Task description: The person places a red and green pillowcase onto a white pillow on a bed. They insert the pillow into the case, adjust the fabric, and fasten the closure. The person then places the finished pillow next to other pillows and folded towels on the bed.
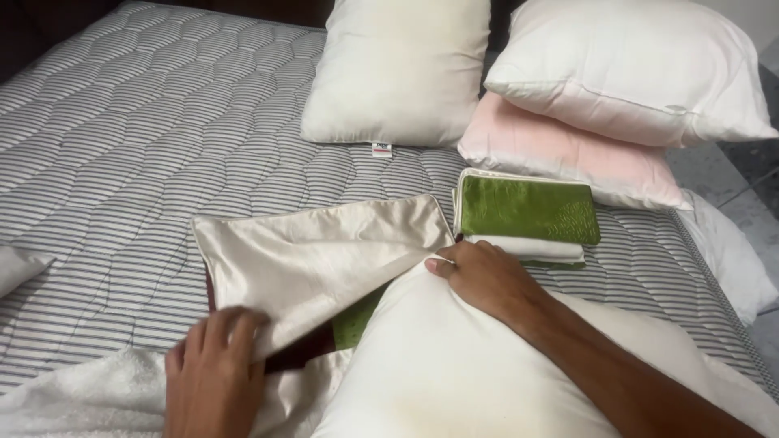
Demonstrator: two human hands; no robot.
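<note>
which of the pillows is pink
The pink pillow at upper right, lying under a white pillow and behind the folded green cloth. The other pillows are white or cream.
</note>
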